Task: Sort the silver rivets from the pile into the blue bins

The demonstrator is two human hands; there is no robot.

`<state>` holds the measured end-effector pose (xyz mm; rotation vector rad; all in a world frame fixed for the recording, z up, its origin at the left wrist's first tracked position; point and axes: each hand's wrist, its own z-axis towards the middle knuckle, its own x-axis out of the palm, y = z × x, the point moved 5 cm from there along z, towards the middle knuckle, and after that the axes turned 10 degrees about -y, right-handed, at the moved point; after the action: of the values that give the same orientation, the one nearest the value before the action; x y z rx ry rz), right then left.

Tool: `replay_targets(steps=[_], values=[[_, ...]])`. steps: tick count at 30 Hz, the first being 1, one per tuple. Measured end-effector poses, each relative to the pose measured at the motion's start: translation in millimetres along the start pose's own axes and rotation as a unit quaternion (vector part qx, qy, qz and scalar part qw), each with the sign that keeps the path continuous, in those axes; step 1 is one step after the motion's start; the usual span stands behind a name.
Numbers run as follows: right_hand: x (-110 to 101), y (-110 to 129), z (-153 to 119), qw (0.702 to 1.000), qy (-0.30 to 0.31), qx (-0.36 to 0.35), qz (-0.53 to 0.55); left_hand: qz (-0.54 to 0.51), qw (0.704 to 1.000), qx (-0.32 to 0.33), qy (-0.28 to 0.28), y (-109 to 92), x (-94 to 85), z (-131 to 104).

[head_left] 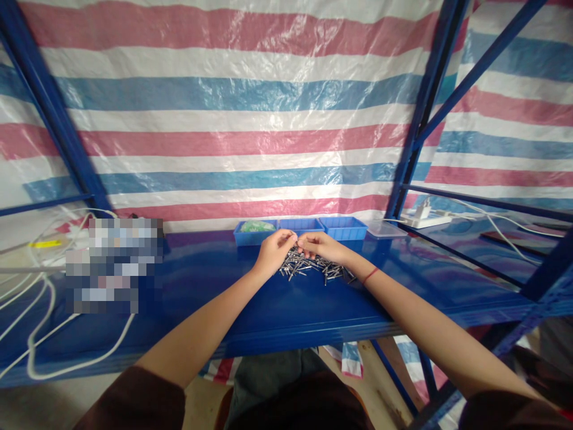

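Observation:
My left hand (pixel 275 251) and my right hand (pixel 320 246) meet above a pile of small metal rods (pixel 298 264) on the blue table (pixel 277 307). The fingers of both hands are pinched together, their tips almost touching. Whatever lies between the fingertips is too small to make out. Just behind the hands stand three joined blue bins. The left bin (pixel 248 237) holds something green in clear wrapping (pixel 257 226). My hands partly hide the middle bin (pixel 308 224); the right bin (pixel 344 228) is beside it.
A clear plastic lid (pixel 387 229) lies right of the bins. White cables (pixel 51 334) and a blurred-out patch of items are at the left. A white power strip (pixel 425 220) sits at the back right. Blue metal posts (pixel 414 140) frame the table before a striped sheet (pixel 237 113).

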<state>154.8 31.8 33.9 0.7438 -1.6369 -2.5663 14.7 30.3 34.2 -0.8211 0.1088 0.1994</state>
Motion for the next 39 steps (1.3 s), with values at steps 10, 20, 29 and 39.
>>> replay_targets(steps=[10,20,29,39], values=[[-1.1,-2.7,1.0,1.0,-0.012,0.002,-0.004,0.007,1.0,0.004,-0.008,-6.3,-1.2,-1.6],[-11.7,15.4,1.4,0.989,-0.137,-0.056,0.017,0.014,1.0,-0.011,-0.005,-5.0,-2.0,0.0],[-20.6,14.9,2.3,0.967,-0.162,-0.131,-0.146,0.083,0.995,-0.015,0.053,1.6,4.0,-3.8],[-121.6,-28.3,-4.5,0.763,-0.421,-0.001,-0.491,0.204,0.957,0.105,0.175,-10.9,13.6,-15.3]])
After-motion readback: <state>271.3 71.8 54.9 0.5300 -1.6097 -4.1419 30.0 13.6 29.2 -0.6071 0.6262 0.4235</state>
